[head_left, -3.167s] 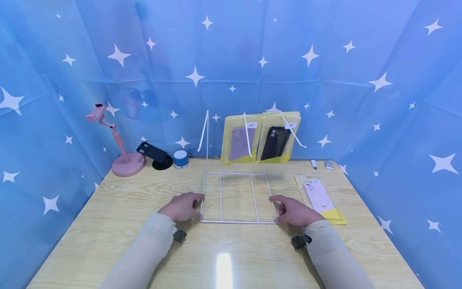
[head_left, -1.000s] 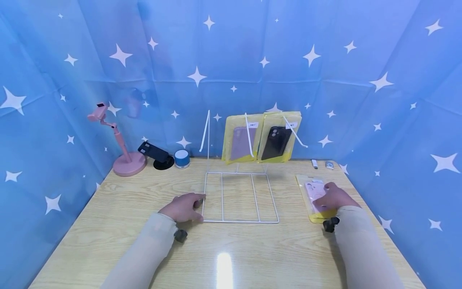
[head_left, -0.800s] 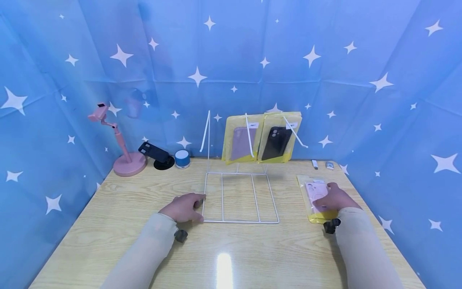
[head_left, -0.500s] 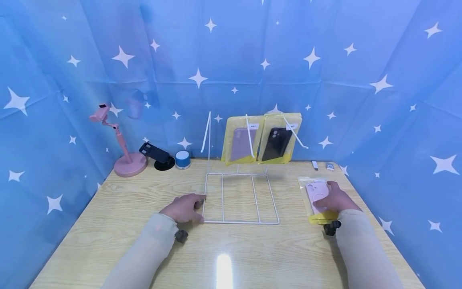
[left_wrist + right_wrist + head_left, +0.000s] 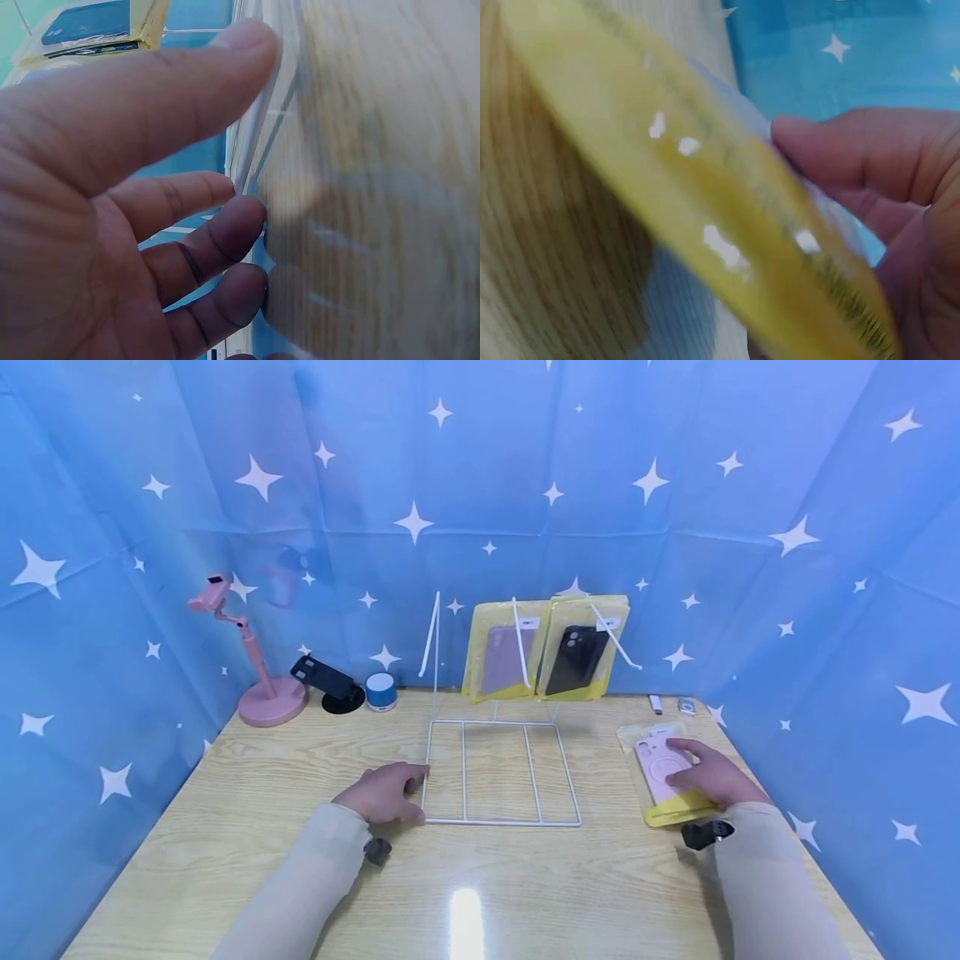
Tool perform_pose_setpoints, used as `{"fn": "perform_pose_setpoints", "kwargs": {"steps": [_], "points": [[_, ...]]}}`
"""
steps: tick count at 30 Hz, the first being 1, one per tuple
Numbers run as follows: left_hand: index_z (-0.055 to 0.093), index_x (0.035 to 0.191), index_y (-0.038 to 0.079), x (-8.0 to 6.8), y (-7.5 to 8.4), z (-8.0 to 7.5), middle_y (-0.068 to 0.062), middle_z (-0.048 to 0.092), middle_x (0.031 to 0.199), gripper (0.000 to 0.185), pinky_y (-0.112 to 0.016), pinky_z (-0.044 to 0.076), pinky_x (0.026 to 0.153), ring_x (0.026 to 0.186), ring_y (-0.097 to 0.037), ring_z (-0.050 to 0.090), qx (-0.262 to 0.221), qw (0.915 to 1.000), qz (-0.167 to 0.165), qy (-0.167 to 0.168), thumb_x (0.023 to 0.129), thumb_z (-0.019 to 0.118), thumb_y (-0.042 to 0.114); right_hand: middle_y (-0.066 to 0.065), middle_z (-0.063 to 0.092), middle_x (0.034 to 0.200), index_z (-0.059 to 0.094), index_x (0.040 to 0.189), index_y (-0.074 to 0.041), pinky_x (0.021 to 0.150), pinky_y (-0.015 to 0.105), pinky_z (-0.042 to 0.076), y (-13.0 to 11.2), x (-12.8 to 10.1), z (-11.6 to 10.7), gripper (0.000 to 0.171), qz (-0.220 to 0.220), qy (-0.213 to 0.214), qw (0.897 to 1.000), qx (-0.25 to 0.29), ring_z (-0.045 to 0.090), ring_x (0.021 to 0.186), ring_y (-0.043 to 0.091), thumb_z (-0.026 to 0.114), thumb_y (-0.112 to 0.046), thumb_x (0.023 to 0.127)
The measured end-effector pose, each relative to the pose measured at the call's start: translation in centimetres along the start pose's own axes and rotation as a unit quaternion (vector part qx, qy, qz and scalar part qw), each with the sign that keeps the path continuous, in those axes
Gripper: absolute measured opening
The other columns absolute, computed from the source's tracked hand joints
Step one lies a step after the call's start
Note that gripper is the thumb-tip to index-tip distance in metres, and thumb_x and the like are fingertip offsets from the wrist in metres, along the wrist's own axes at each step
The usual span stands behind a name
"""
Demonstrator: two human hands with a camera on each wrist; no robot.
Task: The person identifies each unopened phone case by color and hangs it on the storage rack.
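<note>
On the right of the head view, my right hand (image 5: pixel 717 774) pinches a packaged pink phone case (image 5: pixel 654 766) by its right edge, thumb on top. The right wrist view has the bag's yellow lower end (image 5: pixel 705 187) tilted up from the table; the fingers beneath are mostly hidden. My left hand (image 5: pixel 381 793) rests at the front left corner of a white wire display rack (image 5: pixel 502 822). Its thumb (image 5: pixel 187 97) and relaxed fingers touch the frame and tabletop. On the rack's hooks hang a packaged purple phone case (image 5: pixel 501 662) and a packaged black one (image 5: pixel 576 662); the left hook (image 5: pixel 429 639) is bare.
Along the back left stand a pink phone stand (image 5: pixel 272 702), a black phone case on a round stand (image 5: pixel 326 677) and a blue-white cylinder (image 5: pixel 381 692). Two small items, one a white stick (image 5: pixel 656 704), lie at the back right. A starry blue curtain (image 5: pixel 480 460) encloses the table.
My right hand has left the rack's right side and taken hold of the pink phone case package, which has just shifted and tilted. The left hand has stayed at the rack.
</note>
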State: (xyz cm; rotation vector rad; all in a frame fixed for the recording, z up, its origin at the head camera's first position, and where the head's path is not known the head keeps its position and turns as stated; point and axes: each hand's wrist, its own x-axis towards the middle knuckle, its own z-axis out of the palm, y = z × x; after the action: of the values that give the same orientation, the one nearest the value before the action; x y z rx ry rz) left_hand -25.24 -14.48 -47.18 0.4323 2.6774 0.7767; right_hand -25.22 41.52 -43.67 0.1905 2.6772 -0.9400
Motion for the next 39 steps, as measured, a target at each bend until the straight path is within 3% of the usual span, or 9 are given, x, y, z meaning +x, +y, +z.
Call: {"fn": "perform_pose_setpoints", "kwargs": {"steps": [4, 10, 11, 14, 17, 18, 24, 31, 39], "points": [[0.055, 0.154, 0.016, 0.0, 0.1, 0.0, 0.005, 0.065, 0.111, 0.08, -0.04, 0.047, 0.092, 0.095, -0.016, 0.055, 0.001, 1.0, -0.002, -0.002, 0.083, 0.091, 0.028, 0.042, 0.018, 0.164, 0.029, 0.167, -0.011, 0.09, 0.043, 0.052, -0.1, -0.6, 0.3, 0.085, -0.046, 0.008, 0.998, 0.031, 0.05, 0.126, 0.047, 0.075, -0.026, 0.097], [0.056, 0.154, 0.015, 0.1, 0.1, 0.1, 0.005, 0.065, 0.111, 0.08, -0.038, 0.048, 0.09, 0.095, -0.016, 0.055, 0.001, 1.0, -0.001, -0.001, 0.083, 0.091, 0.028, 0.041, 0.027, 0.161, 0.03, 0.167, -0.014, 0.068, 0.035, 0.06, -1.3, -1.1, 0.6, 0.081, -0.122, 0.023, 0.989, 0.076, 0.068, 0.089, 0.033, 0.073, -0.018, 0.099], [0.055, 0.154, 0.015, 0.1, 0.0, 0.1, 0.005, 0.065, 0.111, 0.08, -0.038, 0.048, 0.09, 0.095, -0.016, 0.055, 0.002, 1.0, -0.001, -0.001, 0.084, 0.091, 0.028, 0.04, 0.026, 0.162, 0.03, 0.167, -0.015, 0.07, 0.031, 0.058, -1.6, -1.3, 0.6, 0.08, -0.134, 0.025, 0.988, 0.074, 0.068, 0.096, 0.036, 0.073, -0.019, 0.099], [0.055, 0.154, 0.015, 0.2, -0.1, 0.1, 0.005, 0.065, 0.112, 0.08, -0.039, 0.048, 0.091, 0.096, -0.016, 0.056, 0.005, 1.0, 0.0, 0.0, 0.084, 0.09, 0.028, 0.038, 0.032, 0.159, 0.029, 0.168, -0.018, 0.069, 0.034, 0.061, -2.6, -2.0, 0.6, 0.079, -0.151, 0.01, 0.982, 0.109, 0.07, 0.094, 0.041, 0.071, -0.016, 0.1], [0.055, 0.154, 0.015, 0.2, -0.1, 0.1, 0.005, 0.066, 0.112, 0.08, -0.042, 0.046, 0.096, 0.096, -0.017, 0.056, 0.006, 1.0, 0.001, 0.001, 0.084, 0.09, 0.028, 0.036, 0.045, 0.147, 0.028, 0.168, -0.019, 0.067, 0.036, 0.062, -3.5, -2.6, 0.7, 0.078, -0.163, -0.003, 0.976, 0.143, 0.073, 0.089, 0.036, 0.069, -0.013, 0.101], [0.055, 0.154, 0.015, 0.2, -0.1, 0.1, 0.005, 0.066, 0.112, 0.08, -0.044, 0.045, 0.099, 0.097, -0.017, 0.056, 0.005, 1.0, 0.001, 0.002, 0.084, 0.09, 0.028, 0.035, 0.049, 0.14, 0.028, 0.168, -0.019, 0.065, 0.04, 0.063, -3.8, -2.8, 0.8, 0.078, -0.17, -0.011, 0.972, 0.161, 0.073, 0.079, 0.032, 0.068, -0.01, 0.101], [0.056, 0.153, 0.014, 0.2, -0.2, 0.1, 0.005, 0.067, 0.113, 0.08, -0.051, 0.041, 0.107, 0.098, -0.017, 0.055, 0.002, 1.0, 0.004, 0.004, 0.083, 0.091, 0.028, 0.03, 0.058, 0.121, 0.028, 0.166, -0.014, 0.068, 0.037, 0.064, -6.0, -3.4, 1.7, 0.076, -0.239, -0.046, 0.954, 0.173, 0.073, 0.083, 0.024, 0.066, -0.003, 0.102], [0.055, 0.154, 0.015, 0.3, -0.3, 0.2, 0.006, 0.065, 0.11, 0.08, -0.045, 0.045, 0.099, 0.096, -0.015, 0.055, 0.007, 1.0, 0.005, 0.004, 0.083, 0.091, 0.029, 0.031, 0.06, 0.119, 0.031, 0.164, -0.012, 0.071, 0.037, 0.065, -8.9, -3.2, 3.5, 0.069, -0.299, -0.079, 0.933, 0.185, 0.074, 0.086, 0.022, 0.062, -0.002, 0.104], [0.056, 0.154, 0.015, 0.3, -0.3, 0.2, 0.006, 0.066, 0.113, 0.08, -0.053, 0.039, 0.11, 0.098, -0.016, 0.055, 0.002, 0.9999, 0.009, 0.005, 0.083, 0.091, 0.027, 0.029, 0.044, 0.147, 0.038, 0.162, -0.017, 0.074, 0.034, 0.063, -12.5, -3.3, 5.4, 0.065, -0.314, -0.085, 0.933, 0.152, 0.071, 0.093, 0.024, 0.059, 0.002, 0.104]]}}
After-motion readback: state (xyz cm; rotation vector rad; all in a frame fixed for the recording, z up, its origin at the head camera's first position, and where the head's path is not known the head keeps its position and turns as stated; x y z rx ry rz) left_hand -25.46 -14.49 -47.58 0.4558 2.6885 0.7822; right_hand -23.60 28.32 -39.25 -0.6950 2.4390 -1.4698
